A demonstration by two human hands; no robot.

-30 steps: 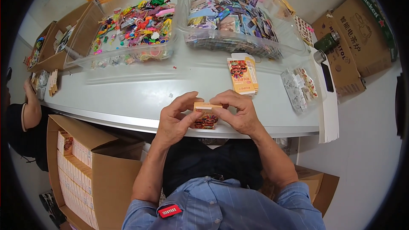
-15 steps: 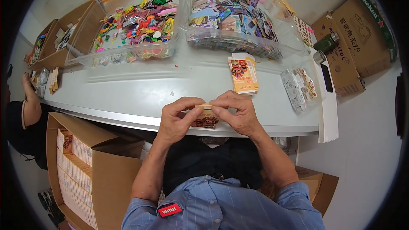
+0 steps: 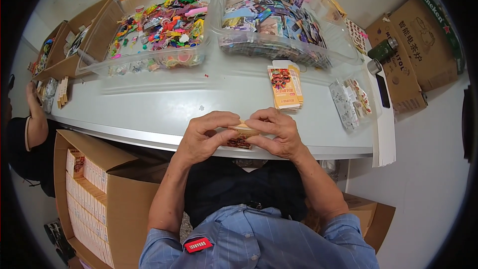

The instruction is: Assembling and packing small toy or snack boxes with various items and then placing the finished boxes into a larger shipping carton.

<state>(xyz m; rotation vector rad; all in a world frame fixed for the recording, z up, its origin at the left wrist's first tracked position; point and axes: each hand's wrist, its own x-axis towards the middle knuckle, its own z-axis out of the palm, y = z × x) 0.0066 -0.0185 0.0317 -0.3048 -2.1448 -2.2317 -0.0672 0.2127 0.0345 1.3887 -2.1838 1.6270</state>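
Observation:
Between my two hands, at the table's front edge, is a small orange carton [image 3: 239, 142] with a printed cartoon picture. My left hand [image 3: 205, 133] is closed on its left end, fingertips on the top edge and thumb at the near side. On its right end my right hand [image 3: 279, 132] grips it with bent fingers and thumb. The fingers hide much of the carton, so I cannot tell how its flaps lie. Just beyond my right hand lies a stack of similar flat orange cartons [image 3: 285, 88].
Clear plastic bins hold small colourful toys [image 3: 169, 32] and shiny cards [image 3: 271, 20]. At right are a clear bag [image 3: 351, 104], a phone [image 3: 382, 90] and a dark green bottle [image 3: 383, 50]. A large cardboard box [image 3: 132, 214] of packed cartons stands lower left; another person's arm [image 3: 36, 124] is beyond.
My thumbs have shifted apart on the carton, the right one lower along its near side. More of the carton's orange upper part shows between my hands.

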